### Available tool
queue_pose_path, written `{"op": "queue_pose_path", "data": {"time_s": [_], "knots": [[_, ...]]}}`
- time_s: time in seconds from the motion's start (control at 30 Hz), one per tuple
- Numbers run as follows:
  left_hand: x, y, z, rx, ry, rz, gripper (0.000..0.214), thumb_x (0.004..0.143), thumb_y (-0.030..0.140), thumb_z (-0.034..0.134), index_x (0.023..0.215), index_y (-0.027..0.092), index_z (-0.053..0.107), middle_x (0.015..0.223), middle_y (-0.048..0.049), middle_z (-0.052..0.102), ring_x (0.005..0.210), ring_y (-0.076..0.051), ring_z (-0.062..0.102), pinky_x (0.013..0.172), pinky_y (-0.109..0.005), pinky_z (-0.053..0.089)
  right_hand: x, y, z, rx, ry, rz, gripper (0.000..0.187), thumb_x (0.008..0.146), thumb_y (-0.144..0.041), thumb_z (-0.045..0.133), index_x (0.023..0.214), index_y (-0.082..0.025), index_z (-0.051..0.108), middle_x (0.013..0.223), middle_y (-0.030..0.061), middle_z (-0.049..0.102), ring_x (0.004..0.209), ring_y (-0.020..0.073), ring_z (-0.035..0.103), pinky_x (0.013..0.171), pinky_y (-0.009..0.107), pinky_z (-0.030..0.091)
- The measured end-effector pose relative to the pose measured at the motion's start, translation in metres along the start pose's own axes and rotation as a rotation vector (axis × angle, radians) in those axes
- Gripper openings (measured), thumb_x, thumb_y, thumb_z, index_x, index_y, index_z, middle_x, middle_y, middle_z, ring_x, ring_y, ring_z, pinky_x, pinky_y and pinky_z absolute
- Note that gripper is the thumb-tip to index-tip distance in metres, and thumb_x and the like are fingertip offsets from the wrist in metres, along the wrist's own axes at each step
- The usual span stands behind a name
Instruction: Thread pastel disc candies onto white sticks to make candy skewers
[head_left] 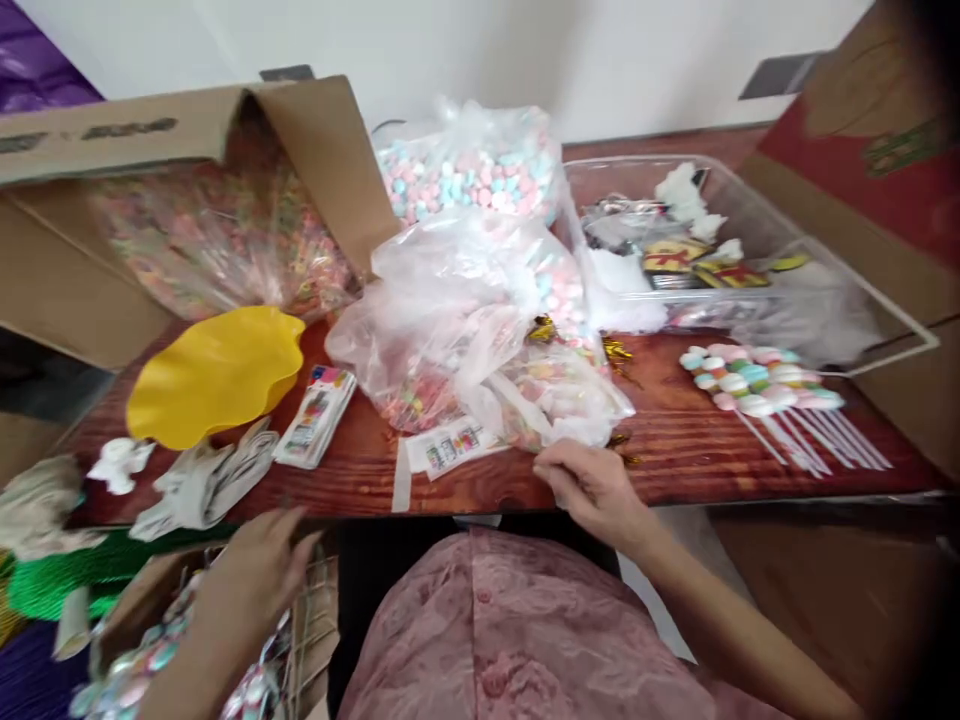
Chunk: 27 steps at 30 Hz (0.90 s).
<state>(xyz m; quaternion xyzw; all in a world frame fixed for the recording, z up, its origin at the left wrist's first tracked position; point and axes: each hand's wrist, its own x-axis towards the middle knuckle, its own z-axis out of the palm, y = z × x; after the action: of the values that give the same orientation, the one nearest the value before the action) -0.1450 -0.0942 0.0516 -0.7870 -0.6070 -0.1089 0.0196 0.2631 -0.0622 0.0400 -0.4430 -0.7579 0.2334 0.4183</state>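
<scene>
My left hand (259, 565), a little blurred, hovers by the table's front edge over a carton of wrapped candy sticks (142, 670). Its thumb stands apart from the fingers and nothing shows in it. At the front middle, my right hand (592, 490) has its fingers curled together beside a clear plastic bag of colourful candy (555, 385); whether it pinches something is hidden. Left of that hand lie printed white packets (457, 445). A stack of printed sachets (315, 418) rests further left. Several marshmallow skewers (757, 380) with white sticks lie on the right.
Bags of pastel marshmallows (465, 180) stand at the back. A clear plastic bin (720, 290) holds packets at the back right. On the left are an open cardboard box (322, 150) with bagged candy, a wavy yellow dish (217, 375) and greyish gloves (210, 475).
</scene>
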Motion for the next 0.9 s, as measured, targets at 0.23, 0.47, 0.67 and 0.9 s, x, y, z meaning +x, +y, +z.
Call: {"op": "queue_pose_path", "data": {"time_s": [0.23, 0.47, 0.67, 0.9], "knots": [[0.119, 0.177, 0.044, 0.092, -0.291, 0.463, 0.019, 0.082, 0.012, 0.054, 0.097, 0.012, 0.066, 0.099, -0.0131, 0.065, 0.093, -0.027, 0.061, 0.074, -0.037, 0.051, 0.000, 0.070, -0.090, -0.896, 0.383, 0.325, 0.024, 0.091, -0.028, 0.048, 0.085, -0.018, 0.069, 0.086, 0.0069, 0.072, 0.078, 0.0171, 0.063, 0.067, 0.027, 0.041], [0.119, 0.157, 0.077, 0.176, -0.074, 0.560, 0.019, 0.083, 0.003, 0.050, 0.081, 0.013, 0.066, 0.080, -0.0091, 0.062, 0.077, -0.023, 0.058, 0.064, -0.033, 0.045, -0.072, 0.105, -0.168, -1.287, 0.468, 0.672, 0.030, 0.089, -0.030, 0.049, 0.088, -0.013, 0.073, 0.088, 0.0150, 0.069, 0.079, 0.0234, 0.056, 0.063, 0.032, 0.030], [0.113, 0.133, 0.083, 0.085, 0.203, 0.623, 0.016, 0.088, 0.011, 0.053, 0.092, 0.015, 0.068, 0.088, -0.0084, 0.066, 0.082, -0.022, 0.056, 0.073, -0.034, 0.047, -0.085, 0.128, -0.186, -1.251, 0.582, 0.605, 0.025, 0.084, -0.031, 0.058, 0.097, -0.015, 0.073, 0.090, 0.0153, 0.066, 0.076, 0.0211, 0.050, 0.065, 0.032, 0.028], [0.118, 0.147, 0.077, 0.137, 0.113, 0.532, 0.018, 0.083, 0.006, 0.053, 0.079, 0.017, 0.066, 0.079, -0.0067, 0.065, 0.078, -0.023, 0.057, 0.068, -0.035, 0.044, -0.084, 0.158, -0.199, -1.118, 0.625, 0.411, 0.015, 0.072, -0.022, 0.067, 0.058, -0.020, 0.064, 0.052, 0.0009, 0.048, 0.049, 0.0086, 0.020, 0.054, 0.028, 0.017]]}}
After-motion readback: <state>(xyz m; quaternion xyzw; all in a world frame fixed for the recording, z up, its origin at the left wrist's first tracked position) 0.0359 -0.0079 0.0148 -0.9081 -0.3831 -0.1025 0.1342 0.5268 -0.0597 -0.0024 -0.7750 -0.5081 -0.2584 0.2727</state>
